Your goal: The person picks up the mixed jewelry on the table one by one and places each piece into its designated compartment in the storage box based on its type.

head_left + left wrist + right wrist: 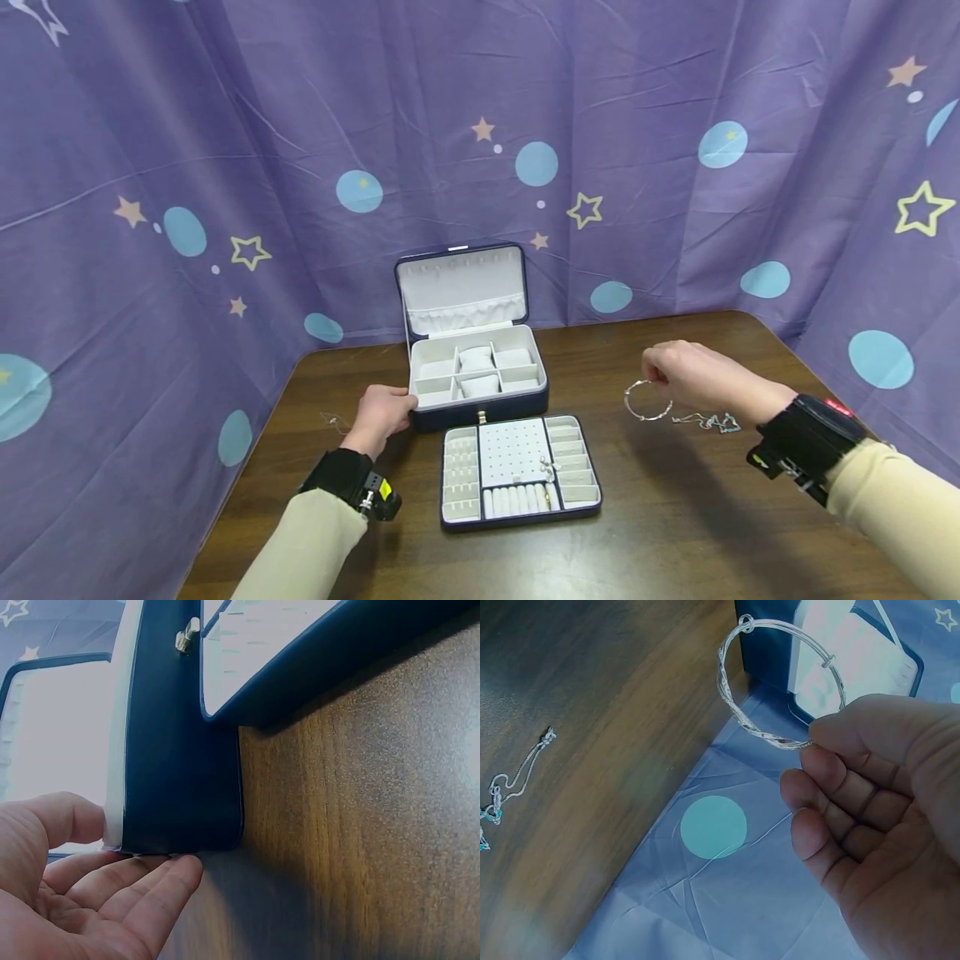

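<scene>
My left hand (378,412) grips the left front corner of an open navy jewelry box (517,406). In the left wrist view, its thumb lies on the pale rim and its fingers are against the outer side wall. Out to the right, my right hand (688,375) pinches a silver bangle (739,716) between thumb and index finger, holding it up above the table. The bangle has a twisted band and small loops. The box's compartments hold small white cushions (476,359), and its lid (462,287) leans back upright.
A jewelry tray (525,522) with ring rolls, a pegboard-like panel and earrings lies before the box. Chain jewelry with turquoise bits (726,423) is on the wooden table (645,533) below the right hand. A thin chain (332,421) lies left. A purple curtain (450,108) surrounds the table.
</scene>
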Action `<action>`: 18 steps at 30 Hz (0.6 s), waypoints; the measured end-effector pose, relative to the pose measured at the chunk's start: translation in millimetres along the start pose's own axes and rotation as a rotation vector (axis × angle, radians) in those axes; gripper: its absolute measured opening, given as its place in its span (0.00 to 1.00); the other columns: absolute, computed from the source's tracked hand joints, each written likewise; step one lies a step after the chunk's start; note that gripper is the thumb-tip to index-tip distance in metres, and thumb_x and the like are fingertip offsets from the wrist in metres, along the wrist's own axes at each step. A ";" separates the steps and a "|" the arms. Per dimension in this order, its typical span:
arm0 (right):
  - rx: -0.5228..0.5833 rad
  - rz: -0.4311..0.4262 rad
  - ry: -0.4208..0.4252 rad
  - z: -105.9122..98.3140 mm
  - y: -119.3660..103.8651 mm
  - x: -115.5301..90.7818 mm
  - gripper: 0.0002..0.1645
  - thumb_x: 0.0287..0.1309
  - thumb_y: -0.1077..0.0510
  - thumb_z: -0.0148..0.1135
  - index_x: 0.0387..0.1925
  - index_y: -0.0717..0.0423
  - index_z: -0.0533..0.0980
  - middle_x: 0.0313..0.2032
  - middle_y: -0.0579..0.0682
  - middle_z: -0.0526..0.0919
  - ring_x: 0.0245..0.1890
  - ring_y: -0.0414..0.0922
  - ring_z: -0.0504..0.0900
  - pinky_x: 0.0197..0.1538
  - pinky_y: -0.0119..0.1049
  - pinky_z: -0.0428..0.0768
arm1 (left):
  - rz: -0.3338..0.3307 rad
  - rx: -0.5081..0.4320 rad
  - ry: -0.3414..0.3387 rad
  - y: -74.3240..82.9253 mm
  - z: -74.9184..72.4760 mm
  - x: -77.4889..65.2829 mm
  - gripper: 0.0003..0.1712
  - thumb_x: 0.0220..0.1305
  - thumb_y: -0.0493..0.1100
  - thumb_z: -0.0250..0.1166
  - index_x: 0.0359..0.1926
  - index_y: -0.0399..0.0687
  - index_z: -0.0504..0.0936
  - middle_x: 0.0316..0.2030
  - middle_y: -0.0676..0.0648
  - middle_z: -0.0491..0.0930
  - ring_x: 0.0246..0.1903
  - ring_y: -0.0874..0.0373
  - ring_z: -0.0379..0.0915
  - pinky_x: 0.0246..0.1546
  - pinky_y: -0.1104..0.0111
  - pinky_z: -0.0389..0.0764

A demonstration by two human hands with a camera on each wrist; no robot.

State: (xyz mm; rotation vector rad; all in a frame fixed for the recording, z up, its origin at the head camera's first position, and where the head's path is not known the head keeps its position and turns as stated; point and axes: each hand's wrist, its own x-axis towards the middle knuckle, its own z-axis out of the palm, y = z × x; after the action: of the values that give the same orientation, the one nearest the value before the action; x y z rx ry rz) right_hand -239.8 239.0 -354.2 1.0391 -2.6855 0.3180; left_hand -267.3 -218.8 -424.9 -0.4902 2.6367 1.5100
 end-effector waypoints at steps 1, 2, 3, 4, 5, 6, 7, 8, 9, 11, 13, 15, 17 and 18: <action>0.000 -0.004 0.003 0.0 -0.3 0.1 0.20 0.42 0.74 0.67 0.21 0.47 0.69 0.22 0.38 0.68 0.25 0.34 0.65 0.28 0.31 0.65 | -0.002 0.001 0.001 -0.1 0.2 0.4 0.28 0.62 0.35 0.60 0.62 0.26 0.77 0.60 0.28 0.77 0.50 0.45 0.82 0.51 0.55 0.85; 0.001 -0.010 0.007 0.3 -0.1 0.2 0.20 0.42 0.74 0.67 0.21 0.48 0.69 0.22 0.38 0.68 0.25 0.34 0.65 0.28 0.31 0.65 | -0.004 0.002 0.002 -0.1 0.3 0.7 0.28 0.62 0.35 0.60 0.62 0.26 0.77 0.60 0.28 0.77 0.50 0.45 0.82 0.51 0.55 0.85; 0.001 -0.015 0.012 0.3 -0.3 0.4 0.20 0.41 0.74 0.66 0.21 0.48 0.69 0.22 0.38 0.68 0.25 0.34 0.65 0.28 0.31 0.65 | -0.007 0.003 0.001 0.1 0.4 0.8 0.28 0.63 0.35 0.60 0.62 0.26 0.77 0.60 0.28 0.76 0.50 0.45 0.82 0.52 0.55 0.85; 0.000 -0.015 0.013 0.2 -0.5 0.6 0.21 0.41 0.74 0.66 0.21 0.47 0.69 0.22 0.39 0.68 0.25 0.34 0.65 0.28 0.31 0.65 | -0.010 0.004 0.002 -0.2 0.6 1.6 0.28 0.63 0.35 0.60 0.62 0.26 0.77 0.61 0.28 0.76 0.51 0.44 0.81 0.52 0.55 0.85; 0.000 -0.013 0.013 -0.2 -0.7 0.8 0.21 0.41 0.74 0.66 0.21 0.47 0.68 0.22 0.39 0.68 0.25 0.34 0.65 0.28 0.31 0.65 | -0.012 0.006 0.002 0.1 0.6 1.8 0.28 0.63 0.35 0.60 0.63 0.26 0.77 0.61 0.28 0.76 0.51 0.44 0.81 0.52 0.55 0.84; -0.001 -0.011 0.011 -0.4 -0.9 1.0 0.22 0.41 0.75 0.66 0.21 0.46 0.68 0.22 0.39 0.68 0.25 0.34 0.65 0.28 0.31 0.65 | -0.015 0.006 0.001 0.5 0.6 1.9 0.28 0.63 0.35 0.60 0.63 0.26 0.77 0.61 0.28 0.76 0.52 0.44 0.81 0.53 0.54 0.84; -0.001 -0.006 0.006 -0.6 -1.0 1.2 0.22 0.41 0.75 0.66 0.21 0.46 0.68 0.22 0.40 0.68 0.25 0.34 0.65 0.28 0.31 0.65 | -0.016 0.008 -0.001 0.6 0.6 2.3 0.28 0.63 0.35 0.60 0.63 0.26 0.77 0.61 0.28 0.76 0.52 0.43 0.81 0.53 0.54 0.84; 0.000 -0.004 0.003 -0.7 -1.1 1.5 0.22 0.41 0.75 0.66 0.21 0.46 0.68 0.22 0.40 0.68 0.26 0.34 0.65 0.28 0.31 0.65 | -0.016 0.010 -0.002 0.5 0.6 2.6 0.28 0.63 0.35 0.60 0.63 0.26 0.76 0.61 0.28 0.76 0.52 0.43 0.81 0.53 0.54 0.84; 0.000 -0.001 -0.001 -1.2 -1.7 1.8 0.22 0.41 0.75 0.65 0.21 0.46 0.68 0.22 0.40 0.68 0.26 0.35 0.65 0.28 0.31 0.65 | -0.016 0.013 -0.003 0.7 0.6 2.8 0.28 0.63 0.35 0.60 0.63 0.26 0.76 0.61 0.28 0.76 0.52 0.43 0.81 0.53 0.54 0.84; 0.003 0.005 -0.006 -1.4 -2.4 2.2 0.22 0.42 0.75 0.65 0.22 0.46 0.68 0.22 0.40 0.69 0.26 0.35 0.66 0.29 0.32 0.66 | -0.016 0.012 -0.001 0.1 0.8 3.6 0.28 0.63 0.35 0.60 0.63 0.26 0.77 0.61 0.28 0.76 0.52 0.43 0.81 0.52 0.54 0.85; 0.003 0.007 -0.006 -1.5 -3.2 2.7 0.22 0.42 0.75 0.64 0.22 0.46 0.68 0.22 0.40 0.69 0.26 0.35 0.66 0.29 0.32 0.66 | -0.013 0.007 -0.001 -0.9 1.1 4.1 0.28 0.62 0.35 0.60 0.63 0.26 0.77 0.61 0.28 0.76 0.52 0.43 0.81 0.52 0.54 0.85; 0.001 0.007 -0.002 -1.8 -4.2 3.4 0.22 0.42 0.76 0.64 0.22 0.46 0.68 0.22 0.40 0.68 0.26 0.35 0.66 0.29 0.32 0.66 | -0.013 0.002 0.001 -1.7 1.1 4.4 0.28 0.62 0.35 0.60 0.62 0.26 0.77 0.61 0.28 0.76 0.52 0.43 0.81 0.52 0.54 0.85; -0.002 0.005 0.002 -1.7 -4.6 4.1 0.22 0.42 0.76 0.64 0.22 0.46 0.68 0.22 0.40 0.68 0.26 0.35 0.66 0.29 0.32 0.66 | -0.014 -0.001 0.001 -1.9 0.9 4.0 0.28 0.62 0.35 0.60 0.62 0.26 0.77 0.61 0.28 0.76 0.53 0.42 0.81 0.52 0.54 0.84; -0.004 0.006 0.002 -1.8 -4.8 4.5 0.22 0.42 0.76 0.64 0.22 0.46 0.68 0.22 0.40 0.68 0.26 0.36 0.66 0.29 0.32 0.66 | -0.014 -0.001 0.002 -1.6 0.8 3.4 0.28 0.62 0.35 0.60 0.62 0.26 0.77 0.61 0.28 0.76 0.53 0.42 0.81 0.52 0.54 0.84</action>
State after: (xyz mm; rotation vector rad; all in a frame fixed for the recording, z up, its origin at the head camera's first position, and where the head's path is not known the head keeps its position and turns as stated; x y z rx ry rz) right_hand -239.5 233.3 -350.6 1.0290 -2.6870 0.3143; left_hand -270.1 -219.7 -427.3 -0.5090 2.6284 1.5081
